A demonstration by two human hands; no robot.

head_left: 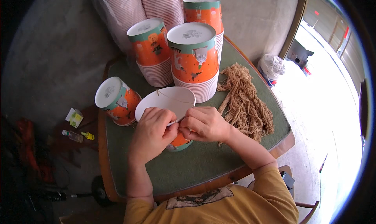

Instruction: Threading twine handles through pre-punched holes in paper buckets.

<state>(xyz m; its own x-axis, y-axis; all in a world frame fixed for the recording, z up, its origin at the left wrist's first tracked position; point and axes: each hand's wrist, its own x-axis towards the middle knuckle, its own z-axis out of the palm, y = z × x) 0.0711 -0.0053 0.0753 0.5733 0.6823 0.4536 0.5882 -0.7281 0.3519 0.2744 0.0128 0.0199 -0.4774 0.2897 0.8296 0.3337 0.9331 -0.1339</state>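
A paper bucket (161,100), white inside and orange and green outside, stands tilted toward me with its mouth up. Thin brown cord (172,99) runs from its far rim across the opening toward my right hand. My left hand (155,126) is closed on the bucket's near rim, thumb bent against it. Beside it, my right hand (203,124) is closed in a pinch at the rim, where the cord goes into the fingers. The fingertips of both hands meet closely, and what lies between them is mostly hidden.
Stacks of upside-down buckets (194,63) stand at the back of the green-topped table (219,161). One bucket (113,98) leans at the left. A heap of brown cord (248,102) lies right. Plastic-wrapped stacks (129,16) rise behind; small bottles (73,136) sit lower left.
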